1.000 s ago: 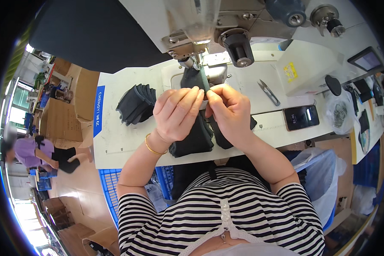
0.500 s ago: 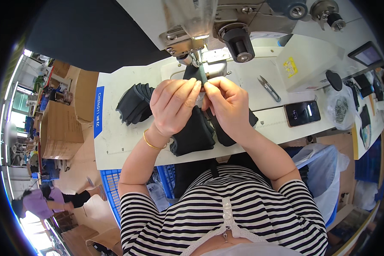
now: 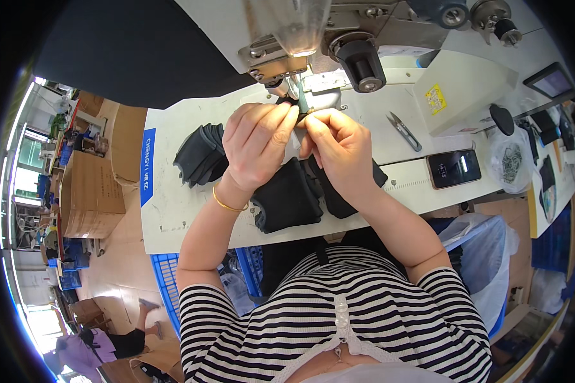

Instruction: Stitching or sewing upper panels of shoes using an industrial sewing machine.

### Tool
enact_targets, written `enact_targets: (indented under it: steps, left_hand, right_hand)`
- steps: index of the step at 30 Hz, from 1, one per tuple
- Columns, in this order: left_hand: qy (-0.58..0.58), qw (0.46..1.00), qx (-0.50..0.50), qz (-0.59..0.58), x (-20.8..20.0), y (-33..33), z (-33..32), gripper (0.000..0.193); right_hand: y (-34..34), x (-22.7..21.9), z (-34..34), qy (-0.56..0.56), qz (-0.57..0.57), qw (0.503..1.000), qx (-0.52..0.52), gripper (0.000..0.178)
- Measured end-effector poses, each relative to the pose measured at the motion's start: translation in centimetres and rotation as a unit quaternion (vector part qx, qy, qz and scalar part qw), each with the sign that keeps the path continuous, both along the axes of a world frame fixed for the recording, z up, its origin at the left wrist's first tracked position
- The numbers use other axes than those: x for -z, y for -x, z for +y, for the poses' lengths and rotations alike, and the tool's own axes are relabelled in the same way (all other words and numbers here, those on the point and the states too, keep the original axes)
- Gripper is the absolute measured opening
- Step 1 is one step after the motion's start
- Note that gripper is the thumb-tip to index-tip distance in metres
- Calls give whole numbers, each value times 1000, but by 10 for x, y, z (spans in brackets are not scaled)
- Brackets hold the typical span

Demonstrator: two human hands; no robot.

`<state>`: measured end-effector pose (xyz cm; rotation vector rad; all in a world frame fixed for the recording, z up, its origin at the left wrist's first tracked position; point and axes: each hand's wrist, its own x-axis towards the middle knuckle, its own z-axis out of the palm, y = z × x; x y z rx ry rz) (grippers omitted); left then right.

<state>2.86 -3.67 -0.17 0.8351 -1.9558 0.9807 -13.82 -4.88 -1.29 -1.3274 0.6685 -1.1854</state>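
Note:
My left hand [image 3: 257,142] and my right hand [image 3: 338,150] meet just in front of the sewing machine's needle area [image 3: 292,86]. Both are closed in a pinch, thumbs against forefingers, on a small black fabric piece [image 3: 286,100] that runs up to the presser foot. A grey-green strip [image 3: 303,101] lies along it, above my right fingertips. My fingers cover most of the piece. Under my wrists lie a stack of black fabric pieces [image 3: 287,198] and another black stack [image 3: 336,195], partly hidden by my right hand. A third, fanned black stack [image 3: 201,153] sits left of my left hand.
Thread snips [image 3: 404,132] and a phone [image 3: 453,169] lie on the white table right of my hands. A clear plastic bag [image 3: 510,159] stands farther right. Blue baskets [image 3: 166,281] are below the table edge. A person in purple [image 3: 86,351] is at lower left.
Both hands have moved slightly forward, toward the needle, with the fabric between their fingers. At the lower left, the person in purple has shifted lower in the picture.

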Motion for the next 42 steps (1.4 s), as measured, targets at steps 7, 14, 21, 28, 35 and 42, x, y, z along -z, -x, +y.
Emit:
enact_targets:
  steps: [7, 14, 21, 28, 35, 42]
  left_hand:
    - [10, 1000, 1, 15, 0, -2, -9, 33]
    - [13, 999, -17, 28, 3, -5, -15, 29]
    - [10, 999, -27, 40, 1, -5, -17, 25]
    - [8, 998, -22, 50, 1, -3, -18, 23]
    - [8, 999, -20, 50, 2, -5, -17, 24]
    - [15, 999, -18, 48, 4, -5, -20, 21]
  right_hand:
    - [2, 2, 4, -12, 0, 1000, -20, 17]
    - [2, 1, 5, -13, 18, 999, -24, 17]
    - [1, 0, 9, -12, 19, 999, -33, 17]
    - [0, -1, 13, -14, 39, 998, -44, 19]
    - [-3, 4, 16, -5, 29, 998, -50, 21]
    - [-4, 10, 17, -14, 42, 997, -70, 21]
